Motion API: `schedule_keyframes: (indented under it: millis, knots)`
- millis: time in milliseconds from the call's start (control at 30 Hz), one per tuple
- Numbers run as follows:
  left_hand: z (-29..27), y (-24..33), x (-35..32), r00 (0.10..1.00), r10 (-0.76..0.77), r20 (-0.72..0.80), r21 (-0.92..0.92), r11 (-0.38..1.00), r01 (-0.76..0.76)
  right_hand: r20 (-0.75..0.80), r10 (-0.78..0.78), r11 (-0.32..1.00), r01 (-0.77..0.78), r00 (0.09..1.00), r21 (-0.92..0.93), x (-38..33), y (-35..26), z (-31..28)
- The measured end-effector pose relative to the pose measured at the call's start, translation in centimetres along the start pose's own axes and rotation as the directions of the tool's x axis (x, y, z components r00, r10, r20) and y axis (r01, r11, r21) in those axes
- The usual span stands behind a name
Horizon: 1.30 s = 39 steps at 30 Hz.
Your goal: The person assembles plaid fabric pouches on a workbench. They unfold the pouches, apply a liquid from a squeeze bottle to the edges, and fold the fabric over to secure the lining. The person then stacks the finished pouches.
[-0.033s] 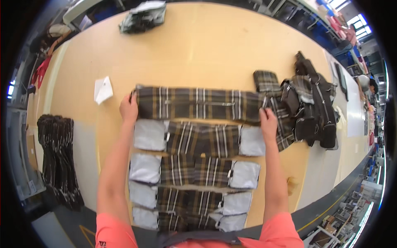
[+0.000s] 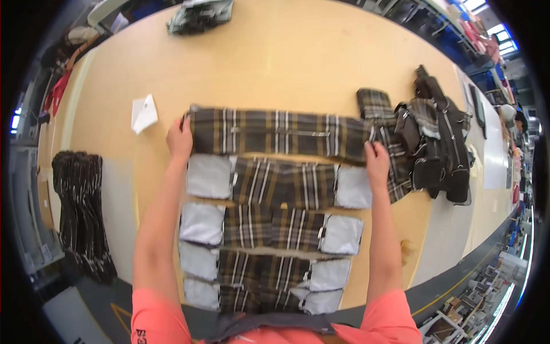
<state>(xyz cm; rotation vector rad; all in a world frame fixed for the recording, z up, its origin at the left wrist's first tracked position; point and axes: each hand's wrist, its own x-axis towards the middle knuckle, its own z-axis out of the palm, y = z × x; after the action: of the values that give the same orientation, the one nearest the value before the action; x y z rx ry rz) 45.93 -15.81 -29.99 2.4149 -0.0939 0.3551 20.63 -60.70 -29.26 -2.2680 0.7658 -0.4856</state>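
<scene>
A long plaid fabric panel (image 2: 275, 135) in dark brown, tan and white stretches across the table, with a zipper line along its middle. My left hand (image 2: 180, 139) pinches its left end, thumb on top. At the other end my right hand (image 2: 376, 163) grips the right edge between thumb and fingers. Just below, towards me, lies a plaid piece (image 2: 285, 183) with silvery-grey square ends. Nearer still is a similar plaid piece (image 2: 272, 228), and more of them overlap down to the table's near edge.
Dark plaid bag parts with straps (image 2: 438, 149) lie heaped at the right. A stack of dark strips (image 2: 80, 212) hangs over the left edge. A white paper piece (image 2: 144, 113) rests left of my left hand; a folded grey-green stack (image 2: 200, 16) sits at the far side of the table (image 2: 286, 63).
Everything on the table sits slightly higher in the picture at the middle. Both hands keep hold of the panel's ends, and the panel lies about the same against the pieces below.
</scene>
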Motion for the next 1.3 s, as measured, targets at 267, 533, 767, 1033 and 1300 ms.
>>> schedule_keyframes:
  millis: [267,533,767,1033,1300]
  knots:
    - [0.7,-1.1,0.0,0.998,-0.024,0.056,0.226,0.974,0.011,-0.024,0.158,0.982,-0.160,0.987,-0.101,0.6,0.0,-0.3]
    - [-2.6,5.9,-2.0,0.903,0.411,-0.122,0.136,0.908,-0.395,-0.135,-0.366,0.878,0.293,0.921,-0.378,-3.3,-8.8,-0.3]
    - [-1.4,13.3,-17.9,0.747,0.423,0.513,-0.204,0.905,-0.373,0.391,-0.329,0.888,0.422,0.860,-0.181,-13.8,-13.5,6.9]
    - [1.1,12.5,-19.5,0.727,0.480,0.491,-0.071,0.854,-0.516,0.341,-0.305,0.901,0.386,0.889,-0.199,-14.2,-12.2,7.5]
    - [-1.2,13.3,-17.1,0.863,0.195,0.466,-0.265,0.961,-0.075,0.328,0.558,0.234,-0.524,0.762,0.819,-10.6,-3.6,-3.0]
